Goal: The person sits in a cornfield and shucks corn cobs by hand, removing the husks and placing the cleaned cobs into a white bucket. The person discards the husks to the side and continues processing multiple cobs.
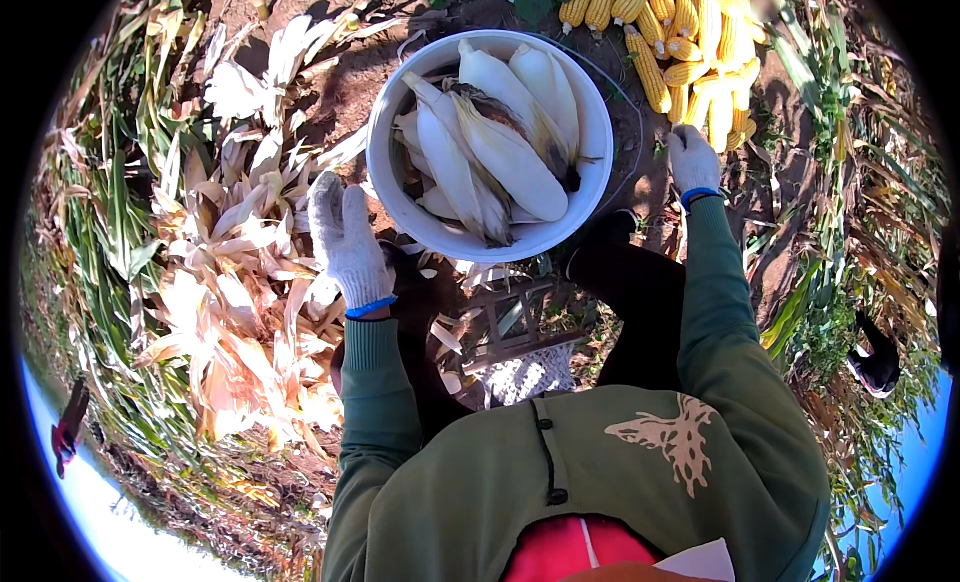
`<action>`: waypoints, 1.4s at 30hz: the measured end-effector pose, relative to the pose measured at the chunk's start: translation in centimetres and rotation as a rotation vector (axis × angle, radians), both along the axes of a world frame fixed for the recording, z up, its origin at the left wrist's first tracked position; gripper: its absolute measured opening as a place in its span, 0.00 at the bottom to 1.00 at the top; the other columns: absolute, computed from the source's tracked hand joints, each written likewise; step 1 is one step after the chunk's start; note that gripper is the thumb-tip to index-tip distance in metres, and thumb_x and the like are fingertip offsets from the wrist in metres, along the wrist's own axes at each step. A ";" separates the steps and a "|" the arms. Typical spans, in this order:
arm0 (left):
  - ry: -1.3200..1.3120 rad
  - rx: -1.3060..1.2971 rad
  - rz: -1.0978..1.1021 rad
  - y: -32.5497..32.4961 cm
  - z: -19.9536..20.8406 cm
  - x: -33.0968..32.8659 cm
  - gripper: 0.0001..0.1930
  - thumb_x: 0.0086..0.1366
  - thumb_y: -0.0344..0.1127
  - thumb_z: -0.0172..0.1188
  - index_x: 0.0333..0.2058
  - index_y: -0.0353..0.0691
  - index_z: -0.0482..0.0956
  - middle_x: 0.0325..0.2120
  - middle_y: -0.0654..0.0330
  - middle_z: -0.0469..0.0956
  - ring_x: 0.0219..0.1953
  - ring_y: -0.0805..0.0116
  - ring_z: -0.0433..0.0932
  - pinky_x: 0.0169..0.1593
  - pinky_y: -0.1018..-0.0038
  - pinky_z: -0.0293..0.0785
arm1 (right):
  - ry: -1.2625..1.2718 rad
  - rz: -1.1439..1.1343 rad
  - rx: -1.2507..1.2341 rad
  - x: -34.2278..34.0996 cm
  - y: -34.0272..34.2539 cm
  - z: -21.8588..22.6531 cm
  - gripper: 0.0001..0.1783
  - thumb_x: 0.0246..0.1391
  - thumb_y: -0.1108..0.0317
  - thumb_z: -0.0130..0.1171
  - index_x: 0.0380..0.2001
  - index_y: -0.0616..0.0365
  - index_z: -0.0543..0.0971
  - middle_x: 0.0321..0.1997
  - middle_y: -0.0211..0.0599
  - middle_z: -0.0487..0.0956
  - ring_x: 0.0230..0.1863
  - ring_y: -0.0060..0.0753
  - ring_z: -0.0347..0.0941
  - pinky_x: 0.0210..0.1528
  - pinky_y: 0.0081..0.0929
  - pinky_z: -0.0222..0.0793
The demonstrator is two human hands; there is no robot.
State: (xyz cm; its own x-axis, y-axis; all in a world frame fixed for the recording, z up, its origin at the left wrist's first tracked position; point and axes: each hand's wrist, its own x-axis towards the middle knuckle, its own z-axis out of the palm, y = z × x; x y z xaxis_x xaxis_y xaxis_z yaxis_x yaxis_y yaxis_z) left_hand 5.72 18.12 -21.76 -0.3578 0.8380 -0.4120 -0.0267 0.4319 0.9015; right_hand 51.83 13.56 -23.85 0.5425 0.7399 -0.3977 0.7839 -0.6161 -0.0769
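Note:
My left hand, in a white knit glove with a blue cuff, is open and empty beside the bucket's left side. Its fingers point away from me, with the thumb apart. My right hand, gloved alike, is at the near edge of a pile of bare yellow corn cobs. Its fingers curl downward, and whatever they may hold is hidden. Between my hands stands a round white bucket. Several ears of corn in pale husks lie in it, some with dark, dried tips.
Loose dry husks are heaped on the left. Corn stalks and leaves line both sides. A slatted frame and a knobbly whitish cloth are between my legs. Thin wire curves past the bucket's right side.

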 end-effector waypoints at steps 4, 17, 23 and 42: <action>0.099 0.207 -0.099 1.7 1.6 0.8 0.20 0.67 0.32 0.55 0.56 0.31 0.69 0.52 0.55 0.72 0.52 0.68 0.71 0.56 0.73 0.67 | 0.237 -0.009 0.049 0.7 2.4 1.6 0.18 0.55 0.57 0.57 0.41 0.59 0.81 0.38 0.45 0.82 0.41 0.37 0.78 0.46 0.31 0.71; 0.095 0.556 -0.486 -1.6 4.0 6.5 0.26 0.63 0.36 0.59 0.57 0.29 0.67 0.54 0.47 0.71 0.56 0.59 0.70 0.60 0.69 0.64 | 0.768 0.173 0.753 -6.4 2.0 10.2 0.16 0.61 0.63 0.51 0.43 0.62 0.80 0.37 0.40 0.82 0.34 0.31 0.80 0.40 0.25 0.75; 0.450 0.877 -0.682 -9.2 4.4 6.1 0.24 0.64 0.33 0.58 0.57 0.31 0.67 0.53 0.45 0.70 0.56 0.53 0.69 0.60 0.64 0.64 | 2.043 -0.318 0.662 -11.9 -9.3 13.5 0.25 0.65 0.52 0.48 0.46 0.68 0.75 0.39 0.45 0.82 0.35 0.35 0.80 0.39 0.30 0.78; 0.722 0.977 -1.079 -20.4 5.4 13.1 0.39 0.43 0.51 0.71 0.54 0.41 0.72 0.48 0.49 0.74 0.50 0.49 0.72 0.55 0.59 0.67 | 2.040 -0.359 0.545 -18.9 -16.7 5.5 0.44 0.63 0.34 0.33 0.49 0.73 0.70 0.41 0.53 0.79 0.41 0.51 0.78 0.47 0.44 0.75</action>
State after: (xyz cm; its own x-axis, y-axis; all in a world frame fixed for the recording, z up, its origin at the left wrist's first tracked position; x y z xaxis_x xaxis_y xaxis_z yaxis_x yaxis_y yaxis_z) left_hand 18.80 -2.25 -16.37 0.6654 0.6408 0.3828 0.4198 -0.7453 0.5179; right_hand 32.96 -3.12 -18.37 -0.1510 0.9432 -0.2960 -0.7188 -0.3103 -0.6222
